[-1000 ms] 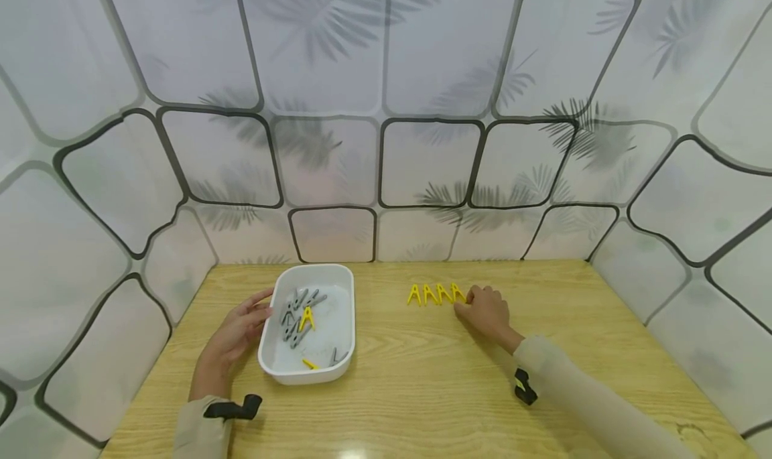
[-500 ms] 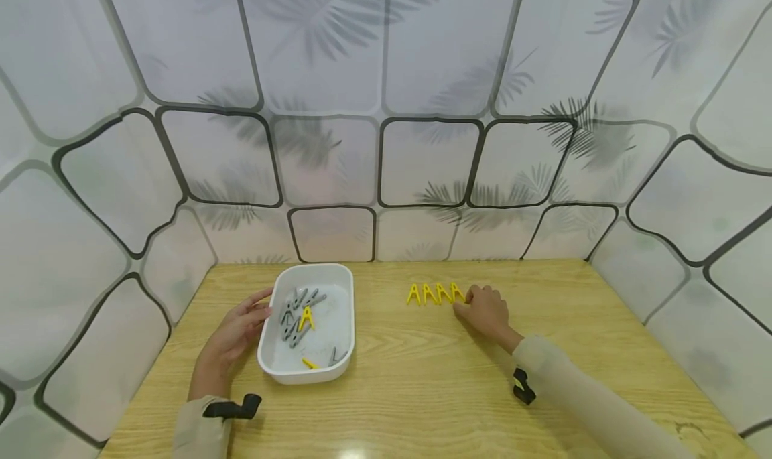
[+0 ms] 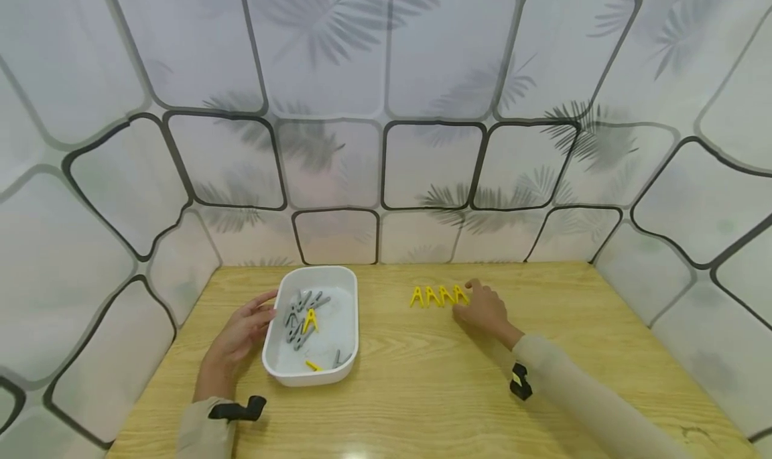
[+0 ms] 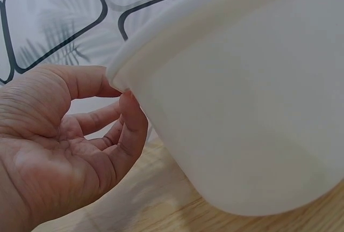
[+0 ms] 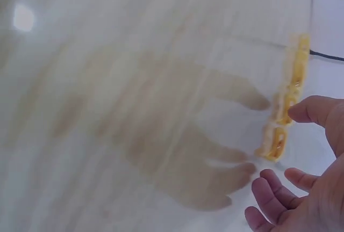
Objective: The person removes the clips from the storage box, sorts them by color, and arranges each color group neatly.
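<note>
In the head view a white plastic tray (image 3: 354, 325) holds several grey clothespins (image 3: 292, 319), a yellow clothespin (image 3: 310, 320) and part of another yellow one. My left hand (image 3: 241, 332) is at its left side; in the left wrist view my fingertips (image 4: 128, 103) touch beneath the rim, with none seen over it. To the right, several yellow clothespins (image 3: 431, 296) lie in a row, legs toward me. My right hand (image 3: 484, 309) is at the row's right end, thumb and fingers spread with nothing between them. The right wrist view shows the thumb (image 5: 312, 108) close to the blurred row.
Everything lies on a wood-grain table (image 3: 398, 392). A patterned curtain (image 3: 326, 164) surrounds its back and sides. Black straps sit on both sleeves, with the left strap (image 3: 238, 409) close to the tray's near left corner.
My right thumb and forefinger have parted at the rightmost yellow clothespin, which stays in the row. The left hand and tray hold their places; the head view has shifted slightly.
</note>
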Demonstrator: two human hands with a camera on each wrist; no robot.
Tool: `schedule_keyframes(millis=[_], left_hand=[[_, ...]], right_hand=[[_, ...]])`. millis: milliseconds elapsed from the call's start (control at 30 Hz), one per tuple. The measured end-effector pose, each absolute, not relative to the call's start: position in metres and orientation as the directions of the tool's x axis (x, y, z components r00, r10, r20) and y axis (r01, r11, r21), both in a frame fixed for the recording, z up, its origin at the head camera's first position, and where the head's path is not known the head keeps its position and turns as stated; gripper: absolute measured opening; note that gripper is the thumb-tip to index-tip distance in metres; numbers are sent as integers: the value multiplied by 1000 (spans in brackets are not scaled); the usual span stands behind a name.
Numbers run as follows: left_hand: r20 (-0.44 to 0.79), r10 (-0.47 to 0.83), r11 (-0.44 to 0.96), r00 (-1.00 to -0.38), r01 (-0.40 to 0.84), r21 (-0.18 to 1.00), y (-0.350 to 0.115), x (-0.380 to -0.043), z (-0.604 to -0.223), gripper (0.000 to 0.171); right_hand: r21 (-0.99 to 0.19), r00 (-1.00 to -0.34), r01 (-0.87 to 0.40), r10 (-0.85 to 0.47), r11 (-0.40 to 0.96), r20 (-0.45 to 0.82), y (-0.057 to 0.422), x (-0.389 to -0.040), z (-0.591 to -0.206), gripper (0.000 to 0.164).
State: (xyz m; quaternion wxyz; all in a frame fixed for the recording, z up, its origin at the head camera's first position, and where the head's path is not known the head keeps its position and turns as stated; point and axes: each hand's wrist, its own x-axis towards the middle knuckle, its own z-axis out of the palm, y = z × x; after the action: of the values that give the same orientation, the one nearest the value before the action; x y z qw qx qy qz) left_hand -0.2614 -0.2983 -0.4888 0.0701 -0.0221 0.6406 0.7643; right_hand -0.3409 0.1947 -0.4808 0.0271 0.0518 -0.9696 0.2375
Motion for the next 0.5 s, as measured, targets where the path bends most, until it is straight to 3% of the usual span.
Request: schedule_keyframes(millis=[233, 500], left_hand=[[-131, 78, -150, -988, -142, 978, -297, -262, -491, 48], [-127, 77, -139, -989, -137, 981, -299, -263, -488, 55]], right_hand=[[-497, -988, -156, -123, 854, 98, 179, -345, -466, 67], [-549, -962, -266, -184, 793, 200, 141, -348, -445, 54]])
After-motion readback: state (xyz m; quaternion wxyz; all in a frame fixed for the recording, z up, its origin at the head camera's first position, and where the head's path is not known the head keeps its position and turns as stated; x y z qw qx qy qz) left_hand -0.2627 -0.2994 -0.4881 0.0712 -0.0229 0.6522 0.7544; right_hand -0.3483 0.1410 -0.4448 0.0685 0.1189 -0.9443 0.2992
